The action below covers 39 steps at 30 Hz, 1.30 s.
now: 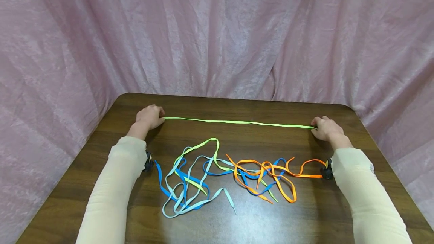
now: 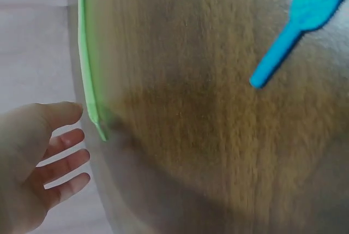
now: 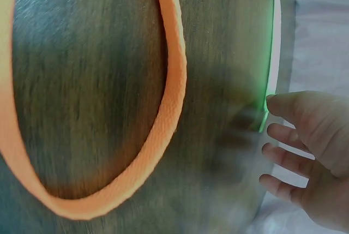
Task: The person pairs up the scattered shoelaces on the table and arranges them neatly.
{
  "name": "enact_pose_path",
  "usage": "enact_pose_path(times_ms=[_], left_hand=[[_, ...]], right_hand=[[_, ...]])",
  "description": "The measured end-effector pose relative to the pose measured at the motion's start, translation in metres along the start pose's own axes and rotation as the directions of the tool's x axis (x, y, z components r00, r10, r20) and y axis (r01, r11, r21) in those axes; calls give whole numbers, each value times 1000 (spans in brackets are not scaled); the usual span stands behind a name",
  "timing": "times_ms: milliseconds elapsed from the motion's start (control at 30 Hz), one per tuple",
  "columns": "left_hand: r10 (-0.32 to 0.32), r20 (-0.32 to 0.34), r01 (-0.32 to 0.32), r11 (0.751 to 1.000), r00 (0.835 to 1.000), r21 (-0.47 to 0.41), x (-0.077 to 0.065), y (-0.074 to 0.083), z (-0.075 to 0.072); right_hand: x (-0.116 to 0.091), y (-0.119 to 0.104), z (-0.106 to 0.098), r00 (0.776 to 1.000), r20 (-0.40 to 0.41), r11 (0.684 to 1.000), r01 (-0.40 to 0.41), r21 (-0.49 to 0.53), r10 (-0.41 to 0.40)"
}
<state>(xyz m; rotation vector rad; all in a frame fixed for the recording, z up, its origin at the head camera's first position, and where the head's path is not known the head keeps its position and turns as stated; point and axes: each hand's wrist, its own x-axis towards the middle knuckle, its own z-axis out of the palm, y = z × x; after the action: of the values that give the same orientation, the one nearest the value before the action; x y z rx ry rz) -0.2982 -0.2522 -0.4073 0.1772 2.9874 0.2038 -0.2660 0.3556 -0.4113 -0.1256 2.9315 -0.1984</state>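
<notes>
A yellow-green shoelace (image 1: pixel 230 122) runs nearly straight from side to side across the far part of the table. My left hand (image 1: pixel 150 117) is at its left end; in the left wrist view the thumb tip lies just beside the lace, with a small gap, and the other fingers are loosely bent. At the opposite end, my right hand (image 1: pixel 327 128) pinches the lace near its tip, thumb against it; the index finger is mostly hidden. Nearer me lies a tangle of orange shoelaces (image 1: pixel 286 193), blue shoelaces (image 1: pixel 159 176), light blue shoelaces (image 1: pixel 228 199) and yellow-green ones.
The dark wooden table (image 1: pixel 271 221) has rounded far corners. Pink curtains (image 1: pixel 217 37) hang behind it and at both sides. An orange lace loop (image 3: pixel 177 65) reaches close under the right wrist, and a blue lace tip (image 2: pixel 267 70) lies near the left wrist.
</notes>
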Motion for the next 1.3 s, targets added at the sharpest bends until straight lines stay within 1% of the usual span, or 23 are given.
enact_pose_path(times_ms=[133,267,367,500,633,767,933,1033,1100,1300], left_hand=[[32,-15,-32,999,999,4,-5,3,-3],[77,-58,-77,997,995,11,-11,6,-5],[108,-84,-106,994,991,22,-18,12,-6],[148,-99,-145,989,984,36,-28,20,-7],[202,-125,-197,979,971,53,-38,27,-7],[247,-149,-240,969,957,65,-47,32,-5],[291,-182,-281,956,939,78,-59,37,-3],[319,-200,-309,948,926,82,-68,40,-2],[331,-205,-322,944,921,77,-74,43,0],[361,-203,-356,932,910,62,-89,48,5]], right_hand=[[-4,-5,-3,999,-8,999,34,-13,-34],[-8,-15,-6,997,-12,996,81,-27,-81],[-12,-24,-7,993,-19,992,117,-37,-118],[-18,-37,-7,985,-47,985,166,-56,-168],[-24,-48,-7,970,-92,973,220,-75,-226],[-28,-59,-5,944,-154,956,282,-87,-292],[-32,-73,-2,899,-226,927,358,-108,-374],[-34,-84,0,879,-248,913,389,-125,-408],[-36,-91,2,863,-259,901,413,-135,-435],[-40,-115,7,800,-289,850,499,-167,-527]])
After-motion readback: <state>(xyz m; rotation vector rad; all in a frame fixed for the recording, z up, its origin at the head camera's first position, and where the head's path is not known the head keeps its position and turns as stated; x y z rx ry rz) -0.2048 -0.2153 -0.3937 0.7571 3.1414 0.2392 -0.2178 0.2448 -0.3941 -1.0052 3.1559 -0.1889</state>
